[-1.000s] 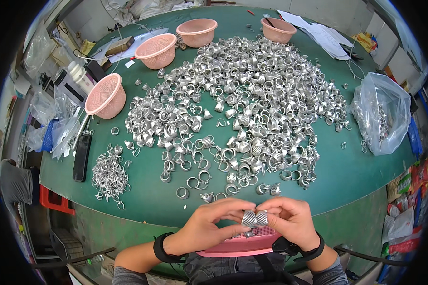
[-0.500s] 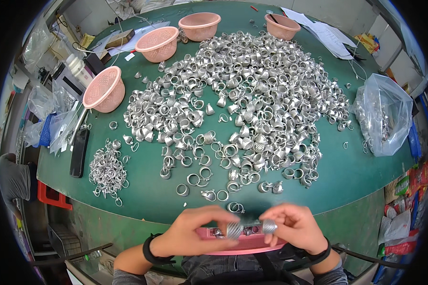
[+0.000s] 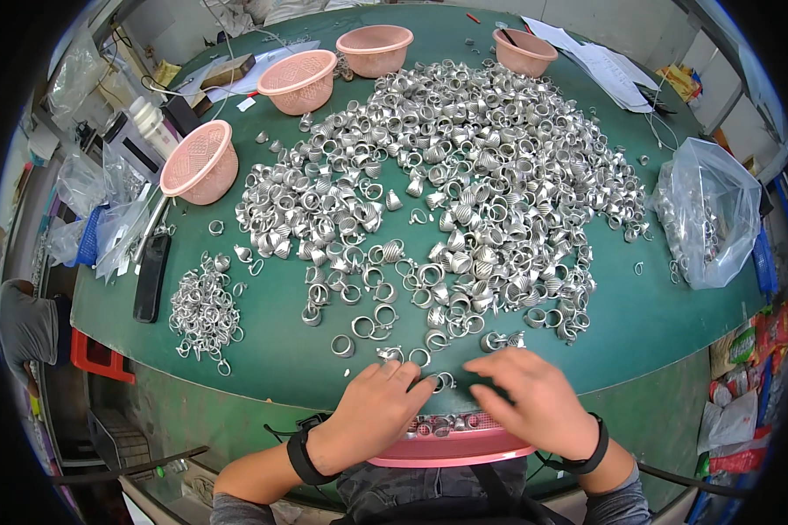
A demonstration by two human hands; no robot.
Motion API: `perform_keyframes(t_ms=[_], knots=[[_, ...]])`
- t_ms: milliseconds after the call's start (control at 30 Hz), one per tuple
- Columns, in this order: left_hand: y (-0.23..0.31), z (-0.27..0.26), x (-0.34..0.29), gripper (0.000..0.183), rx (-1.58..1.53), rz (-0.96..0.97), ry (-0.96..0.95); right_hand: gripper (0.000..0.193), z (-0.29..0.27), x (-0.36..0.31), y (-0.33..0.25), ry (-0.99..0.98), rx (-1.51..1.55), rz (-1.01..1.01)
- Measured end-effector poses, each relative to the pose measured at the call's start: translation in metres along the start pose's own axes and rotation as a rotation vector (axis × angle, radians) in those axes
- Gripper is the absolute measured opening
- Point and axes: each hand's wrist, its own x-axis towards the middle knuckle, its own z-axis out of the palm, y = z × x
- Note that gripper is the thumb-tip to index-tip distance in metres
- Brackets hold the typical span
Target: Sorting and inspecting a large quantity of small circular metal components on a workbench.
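My left hand point(image 3: 368, 420) reaches over the table's near edge, palm down, thumb apart from its fingers. Its fingertips are beside a few loose silver rings point(image 3: 420, 357), and a banded ring point(image 3: 444, 382) lies by its thumb. Whether it touches them is hard to tell. My right hand point(image 3: 531, 398) hovers to the right, fingers spread, holding nothing. Between my wrists, a pink basket point(image 3: 451, 452) at my lap contains several rings. Beyond my hands spreads a large heap of silver rings point(image 3: 490, 201), many with slanted grooves.
A smaller pile of thin rings point(image 3: 206, 306) lies left, near a black phone-like slab point(image 3: 152, 278). Pink baskets point(image 3: 200, 166) stand along the left and far side. A clear plastic bag point(image 3: 707, 214) with metal pieces sits right. Papers point(image 3: 591, 66) lie at the far right.
Both hands held grooved rings above the basket before; those are no longer in sight in them. My hands have moved up toward the table edge, and my right hand has spread its fingers.
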Motion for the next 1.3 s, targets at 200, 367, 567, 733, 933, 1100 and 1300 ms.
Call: perform_keyframes(t_ms=[200, 367, 567, 733, 933, 1100, 1300], knots=[[-0.004, -0.008, -0.006, 0.017, -0.08, -0.012, 0.0, 0.024, 0.018, -0.004, 0.004, -0.19, -0.081, -0.033], [-0.008, -0.006, 0.012, 0.012, -0.014, -0.077, 0.208, 0.018, 0.017, 0.001, 0.003, -0.049, -0.018, 0.032], [-0.013, -0.004, 0.015, 0.01, -0.054, -0.014, 0.071, 0.016, -0.007, 0.017, -0.006, -0.04, -0.117, 0.061], [0.0, -0.023, -0.007, 0.01, -0.391, -0.129, -0.073, 0.015, -0.023, 0.041, -0.001, -0.077, -0.194, -0.097], [0.005, -0.013, -0.02, 0.008, -0.612, -0.118, 0.037, 0.028, 0.011, 0.071, 0.004, -0.234, -0.51, -0.29], [0.008, -0.012, -0.027, 0.011, -1.028, -0.354, 0.099, 0.026, 0.003, 0.061, 0.005, -0.153, -0.252, -0.207], [0.01, 0.007, -0.029, 0.014, -1.341, -0.272, 0.303, 0.017, -0.005, 0.021, -0.022, -0.267, 0.722, 0.39]])
